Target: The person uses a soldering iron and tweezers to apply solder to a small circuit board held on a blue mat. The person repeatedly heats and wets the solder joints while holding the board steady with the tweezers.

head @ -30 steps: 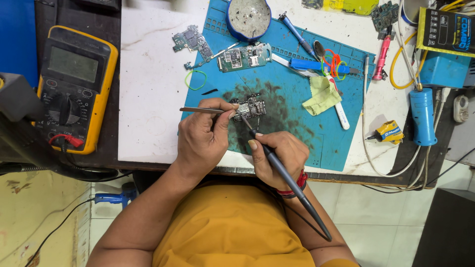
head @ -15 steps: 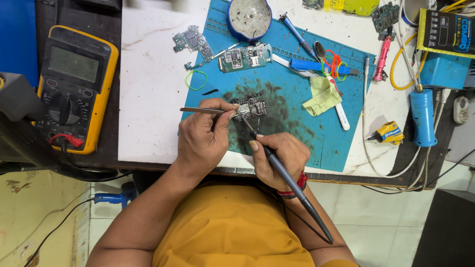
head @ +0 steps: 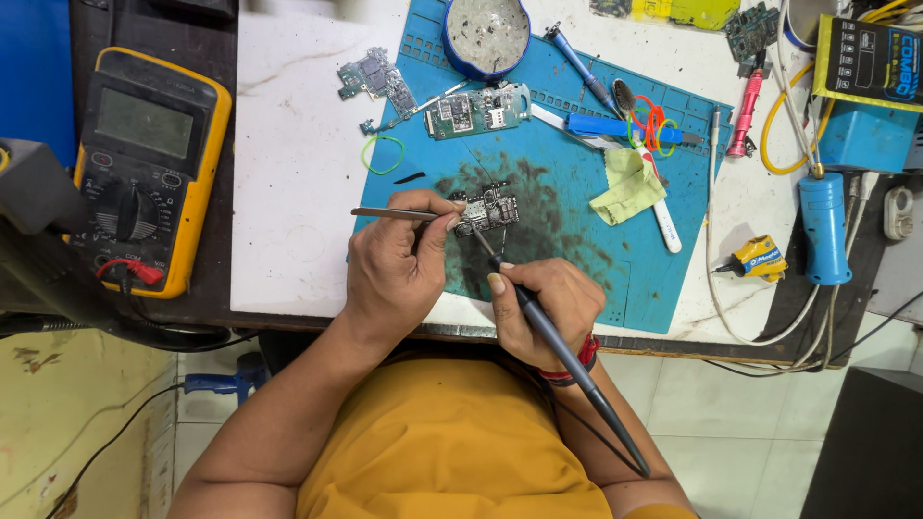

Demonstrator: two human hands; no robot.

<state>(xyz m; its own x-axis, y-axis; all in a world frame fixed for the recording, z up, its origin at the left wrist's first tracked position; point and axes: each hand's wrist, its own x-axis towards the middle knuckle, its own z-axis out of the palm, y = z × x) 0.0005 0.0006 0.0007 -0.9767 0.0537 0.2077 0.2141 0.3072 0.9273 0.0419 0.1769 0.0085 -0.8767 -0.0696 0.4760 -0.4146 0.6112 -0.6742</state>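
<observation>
Small circuit board (head: 488, 209) laid on stained middle of blue work mat (head: 615, 259), just beyond both hands. Left hand (head: 394, 269) closed on tweezers (head: 394, 213), tips brought to board's left edge. Right hand (head: 548, 303) clamped on soldering iron (head: 567, 360), tip set against board's near edge. Hands side by side, slightly apart. Table's front edge directly under wrists. Bare white tabletop (head: 288, 183) seen left of mat; multimeter (head: 144, 168) further left. Second board (head: 476, 109), yellow cloth (head: 625, 183) crowded behind and right.
</observation>
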